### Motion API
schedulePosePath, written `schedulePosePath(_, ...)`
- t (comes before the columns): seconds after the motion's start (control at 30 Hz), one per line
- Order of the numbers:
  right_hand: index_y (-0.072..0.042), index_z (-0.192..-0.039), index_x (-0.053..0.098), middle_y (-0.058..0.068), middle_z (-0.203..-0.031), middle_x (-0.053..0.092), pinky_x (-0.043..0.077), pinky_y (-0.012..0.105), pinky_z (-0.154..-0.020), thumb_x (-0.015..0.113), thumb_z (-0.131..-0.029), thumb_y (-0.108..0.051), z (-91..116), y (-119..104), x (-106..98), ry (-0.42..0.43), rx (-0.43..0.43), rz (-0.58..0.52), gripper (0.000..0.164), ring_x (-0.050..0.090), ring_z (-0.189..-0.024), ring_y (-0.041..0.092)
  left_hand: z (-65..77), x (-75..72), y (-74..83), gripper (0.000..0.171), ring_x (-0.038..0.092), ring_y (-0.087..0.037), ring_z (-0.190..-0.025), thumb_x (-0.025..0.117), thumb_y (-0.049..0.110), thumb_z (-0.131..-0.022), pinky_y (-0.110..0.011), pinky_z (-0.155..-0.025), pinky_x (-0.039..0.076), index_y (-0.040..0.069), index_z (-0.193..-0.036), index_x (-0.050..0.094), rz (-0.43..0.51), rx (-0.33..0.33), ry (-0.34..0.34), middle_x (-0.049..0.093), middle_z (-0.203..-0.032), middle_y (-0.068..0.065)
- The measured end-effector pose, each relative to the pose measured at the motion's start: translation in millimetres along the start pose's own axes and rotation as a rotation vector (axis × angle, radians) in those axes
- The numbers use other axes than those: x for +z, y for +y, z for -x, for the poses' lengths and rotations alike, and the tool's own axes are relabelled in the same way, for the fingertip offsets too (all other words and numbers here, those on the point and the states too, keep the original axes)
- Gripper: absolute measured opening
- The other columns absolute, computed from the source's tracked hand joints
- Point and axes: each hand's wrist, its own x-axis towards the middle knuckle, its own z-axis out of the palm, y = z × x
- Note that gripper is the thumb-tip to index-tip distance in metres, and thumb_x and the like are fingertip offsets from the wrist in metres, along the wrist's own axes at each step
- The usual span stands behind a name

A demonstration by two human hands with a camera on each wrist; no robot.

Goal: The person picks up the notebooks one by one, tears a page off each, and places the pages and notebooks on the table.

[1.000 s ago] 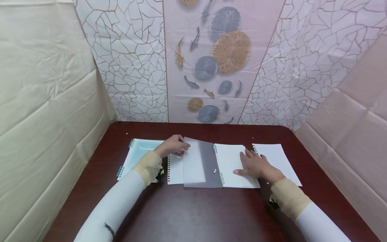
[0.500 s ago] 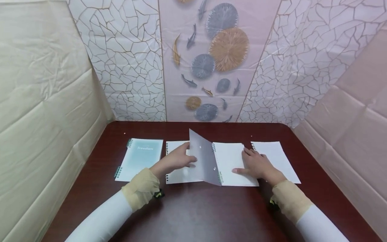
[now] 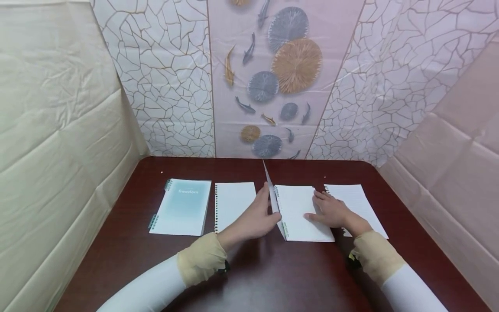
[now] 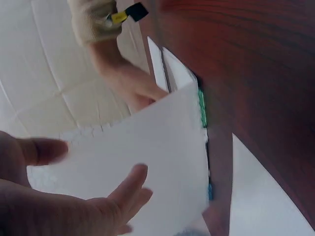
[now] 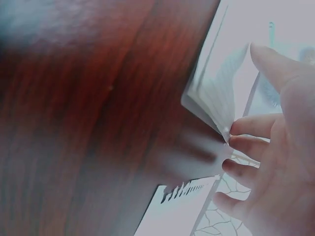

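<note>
A spiral notebook lies on the table with its white page (image 3: 296,208) up and its cover (image 3: 271,190) standing nearly upright at the binding. My left hand (image 3: 257,216) is against the cover's left side, fingers mostly straight; in the left wrist view thumb and fingers spread apart before the white cover sheet (image 4: 167,132). Across the notebook's right edge rests my right hand (image 3: 331,211), thumb on the page. The right wrist view has its extended fingers (image 5: 251,126) touching the page edges, which bow upward near the thumb.
Left of the notebook lies a loose punched sheet (image 3: 231,201), and farther left a teal notebook (image 3: 183,212) marked "freedom". Another torn-edged sheet (image 3: 356,199) lies to the right, partly under the right hand in the head view. Fabric walls enclose the dark red table (image 3: 253,281).
The left hand has moved right, swinging the cover up from lying almost flat on the left to nearly upright. The punched sheet beneath is uncovered. The right hand has stayed at the page edge.
</note>
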Motion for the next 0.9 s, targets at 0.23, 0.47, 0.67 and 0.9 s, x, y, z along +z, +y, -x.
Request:
schedulePosePath(0.23,0.013,-0.153,0.046,0.033,-0.163,0.037,0.036,0.073,-0.112,0.065,-0.101,-0.055,-1.9,1.7,-5.3,-0.031,0.000,-0.010,0.087,0.033,-0.149,0.057,-5.7,22.9,9.5,0.085,0.013,-0.015,-0.160,0.046,0.022,-0.103,-0.040,-0.124,0.032,0.003,-0.168,-0.007,-0.056,0.082,0.038,-0.005,-0.177,-0.013)
schedulePosePath(0.47,0.010,-0.153,0.048,0.031,-0.163,0.038,0.034,0.073,-0.114,0.062,-0.104,-0.052,-2.5,9.1,-6.5,-0.032,-0.035,-0.047,0.081,0.032,-0.150,0.057,-15.8,44.8,18.5,0.075,0.019,-0.020,-0.160,0.041,0.025,-0.108,-0.045,-0.122,0.036,0.002,-0.169,0.005,-0.193,0.146,0.083,0.000,-0.178,-0.013)
schedulePosePath(0.67,0.010,-0.150,0.051,0.031,-0.160,0.041,0.032,0.074,-0.113,0.063,-0.107,-0.038,-2.2,17.7,-7.5,-0.025,-0.090,-0.090,0.066,0.031,-0.149,0.059,-28.9,65.7,27.7,0.066,0.044,-0.034,-0.149,0.041,0.023,-0.111,-0.042,-0.110,0.051,-0.001,-0.168,0.017,-0.438,0.214,0.117,0.012,-0.174,-0.025)
schedulePosePath(0.9,0.001,-0.148,0.059,0.030,-0.156,0.048,0.033,0.072,-0.114,0.068,-0.104,-0.028,-5.1,29.0,-6.1,-0.021,-0.130,-0.112,0.054,0.033,-0.147,0.060,-44.4,87.7,36.4,0.064,0.050,-0.043,-0.143,0.042,0.026,-0.112,-0.038,-0.081,0.064,-0.001,-0.167,0.024,-0.663,0.214,0.066,0.019,-0.173,-0.025)
